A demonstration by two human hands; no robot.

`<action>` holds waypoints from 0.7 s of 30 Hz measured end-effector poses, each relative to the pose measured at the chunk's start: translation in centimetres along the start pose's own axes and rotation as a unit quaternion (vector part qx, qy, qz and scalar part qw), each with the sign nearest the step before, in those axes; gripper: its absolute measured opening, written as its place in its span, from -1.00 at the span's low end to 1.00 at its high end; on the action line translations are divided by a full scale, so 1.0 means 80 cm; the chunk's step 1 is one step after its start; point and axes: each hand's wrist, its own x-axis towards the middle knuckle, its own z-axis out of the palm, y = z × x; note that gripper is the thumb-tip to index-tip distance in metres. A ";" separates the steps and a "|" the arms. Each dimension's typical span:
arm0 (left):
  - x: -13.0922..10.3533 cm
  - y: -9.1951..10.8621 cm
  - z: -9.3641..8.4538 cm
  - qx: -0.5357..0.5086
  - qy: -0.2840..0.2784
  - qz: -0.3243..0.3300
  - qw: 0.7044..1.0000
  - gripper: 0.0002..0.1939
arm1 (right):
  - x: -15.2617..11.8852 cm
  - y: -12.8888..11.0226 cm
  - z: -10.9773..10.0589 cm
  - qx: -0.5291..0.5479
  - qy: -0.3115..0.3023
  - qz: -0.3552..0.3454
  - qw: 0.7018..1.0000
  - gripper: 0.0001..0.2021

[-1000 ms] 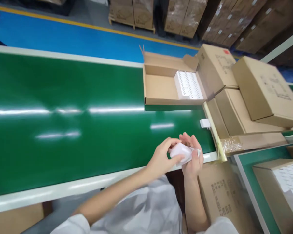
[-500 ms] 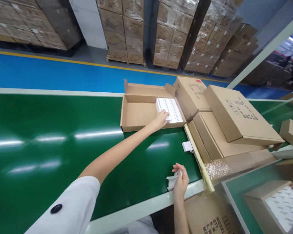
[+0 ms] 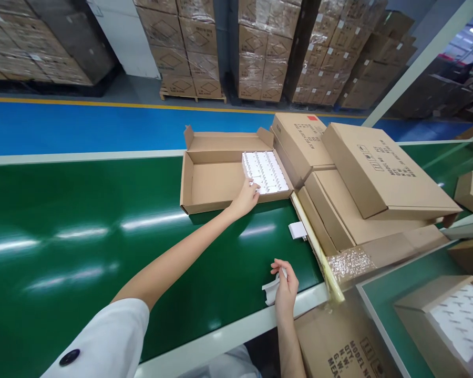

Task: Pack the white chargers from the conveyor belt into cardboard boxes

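Note:
An open cardboard box [image 3: 213, 181] lies on the green belt, with a block of small white boxes [image 3: 265, 172] packed in its right part. My left hand [image 3: 246, 198] reaches over the box's near wall. Its bent fingers touch the near left corner of the white block, apart from each other, and I see nothing lifted in them. Close to the belt's front edge, my right hand [image 3: 286, 286] is closed around a thin white piece with flared edges [image 3: 270, 291]. Its palm hides part of that piece. A loose small white box [image 3: 297, 230] lies beyond it.
Closed cartons [image 3: 390, 170] are stacked to the right of the open box. A yellowish strip [image 3: 315, 244] runs along their left side. At lower right stands a carton of white items [image 3: 461, 320]. The belt's pale front rail [image 3: 220, 338] is nearest me.
The view has shifted slightly, moving the scene left. My left hand has drawn a little back toward me from the white block. My right hand still holds the white piece.

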 end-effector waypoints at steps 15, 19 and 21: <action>-0.053 0.127 0.098 -0.042 -0.159 0.087 0.982 -0.42 | -0.003 0.011 -0.003 -0.001 0.070 -0.027 0.997 -0.81; -0.070 0.129 0.112 -0.147 -0.153 0.043 0.976 -0.44 | -0.007 0.012 -0.007 0.016 0.109 -0.038 0.993 -0.82; -0.089 0.114 0.091 -0.213 -0.156 0.015 0.964 -0.49 | -0.007 0.011 -0.007 0.036 0.129 -0.033 0.990 -0.84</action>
